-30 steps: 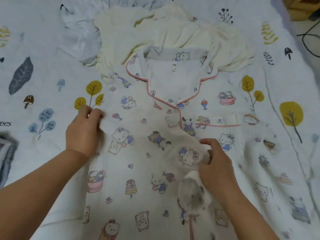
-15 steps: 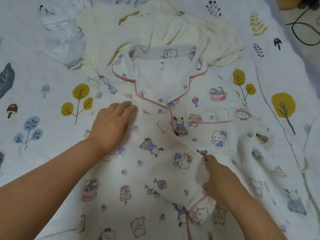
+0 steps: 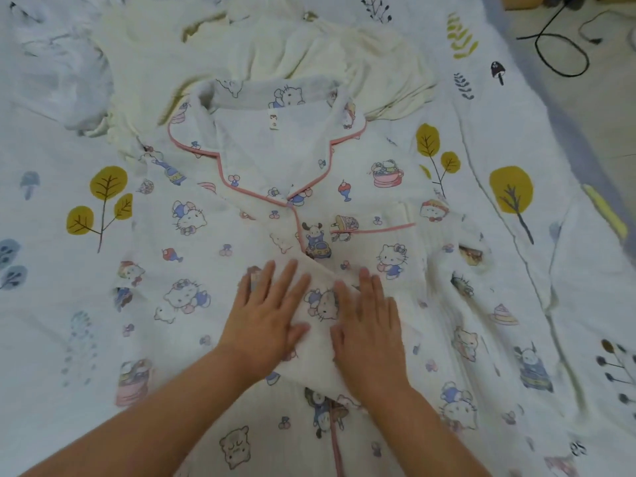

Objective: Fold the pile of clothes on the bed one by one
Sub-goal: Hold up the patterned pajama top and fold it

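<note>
Palms flat, left hand (image 3: 266, 313) and right hand (image 3: 370, 321) press the folded sleeve (image 3: 318, 333) mid-frame; lifting carelessly could unfold it across the pajama shirt (image 3: 344, 173).

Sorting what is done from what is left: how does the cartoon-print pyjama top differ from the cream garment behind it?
The pyjama top is spread flat, collar open; the cream garment lies crumpled. The pyjama top carries cartoon prints and pink piping; the cream garment is plain. The left hand and right hand press flat on the pyjama top's folded-in sleeve; no hand touches the cream garment. Both lie on the printed bedsheet, the top's collar overlapping the cream garment.
</note>
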`<state>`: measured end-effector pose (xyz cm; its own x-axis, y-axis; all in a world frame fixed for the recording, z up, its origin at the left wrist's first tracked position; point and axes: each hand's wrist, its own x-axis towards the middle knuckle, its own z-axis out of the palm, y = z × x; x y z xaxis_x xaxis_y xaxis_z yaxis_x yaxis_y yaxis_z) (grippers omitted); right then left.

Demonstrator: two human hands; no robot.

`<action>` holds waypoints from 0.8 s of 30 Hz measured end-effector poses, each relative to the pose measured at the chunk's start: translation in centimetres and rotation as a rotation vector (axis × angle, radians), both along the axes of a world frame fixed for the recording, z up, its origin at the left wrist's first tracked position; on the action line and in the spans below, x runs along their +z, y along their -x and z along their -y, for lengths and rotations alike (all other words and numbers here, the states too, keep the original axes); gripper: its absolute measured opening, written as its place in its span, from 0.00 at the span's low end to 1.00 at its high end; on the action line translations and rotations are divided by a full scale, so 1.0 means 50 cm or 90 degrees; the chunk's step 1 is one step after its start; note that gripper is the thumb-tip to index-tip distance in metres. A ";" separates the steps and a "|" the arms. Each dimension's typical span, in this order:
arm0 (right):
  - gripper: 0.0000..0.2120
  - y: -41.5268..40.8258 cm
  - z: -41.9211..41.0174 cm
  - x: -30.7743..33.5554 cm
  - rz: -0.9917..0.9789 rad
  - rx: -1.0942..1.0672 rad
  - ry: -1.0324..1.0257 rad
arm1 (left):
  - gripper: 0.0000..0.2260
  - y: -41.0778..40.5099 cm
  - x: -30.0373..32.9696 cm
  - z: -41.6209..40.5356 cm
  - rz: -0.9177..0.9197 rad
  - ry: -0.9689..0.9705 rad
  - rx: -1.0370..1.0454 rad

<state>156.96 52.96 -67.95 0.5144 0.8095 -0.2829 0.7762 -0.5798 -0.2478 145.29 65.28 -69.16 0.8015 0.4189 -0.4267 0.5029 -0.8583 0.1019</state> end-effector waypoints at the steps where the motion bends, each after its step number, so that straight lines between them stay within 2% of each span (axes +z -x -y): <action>1: 0.32 -0.009 0.009 -0.017 -0.025 0.014 0.053 | 0.30 0.006 -0.008 0.005 -0.027 -0.007 0.002; 3: 0.30 -0.025 0.021 -0.031 -0.045 0.036 0.105 | 0.29 0.013 -0.014 0.008 -0.073 -0.030 0.002; 5: 0.28 -0.039 0.016 -0.016 -0.068 0.052 0.094 | 0.28 0.006 -0.009 0.010 -0.075 -0.031 0.007; 7: 0.20 -0.062 0.008 0.023 -0.085 0.017 -0.025 | 0.29 -0.020 0.019 0.016 -0.031 0.009 0.052; 10: 0.12 -0.129 0.022 0.083 -0.056 -0.175 -0.258 | 0.17 -0.063 0.055 0.032 0.129 0.054 0.105; 12: 0.14 -0.189 0.049 0.104 -0.066 -0.326 -0.303 | 0.18 -0.090 0.061 0.049 0.151 0.089 0.102; 14: 0.19 -0.250 0.080 0.107 -0.046 -0.441 -0.242 | 0.21 -0.115 0.053 0.068 0.155 0.102 0.074; 16: 0.21 -0.296 0.112 0.089 -0.052 -0.511 -0.096 | 0.22 -0.136 0.041 0.088 0.144 0.102 0.050; 18: 0.19 -0.312 0.130 0.067 -0.059 -0.499 0.062 | 0.22 -0.147 0.029 0.107 0.128 0.091 0.045; 20: 0.21 -0.306 0.137 0.049 -0.074 -0.466 0.150 | 0.22 -0.152 0.018 0.122 0.095 0.070 0.045; 22: 0.23 -0.292 0.134 0.036 -0.092 -0.435 0.150 | 0.23 -0.155 0.013 0.131 0.071 0.054 0.050; 24: 0.12 -0.283 0.131 0.032 -0.104 -0.393 0.058 | 0.23 -0.157 0.013 0.134 0.061 0.047 0.053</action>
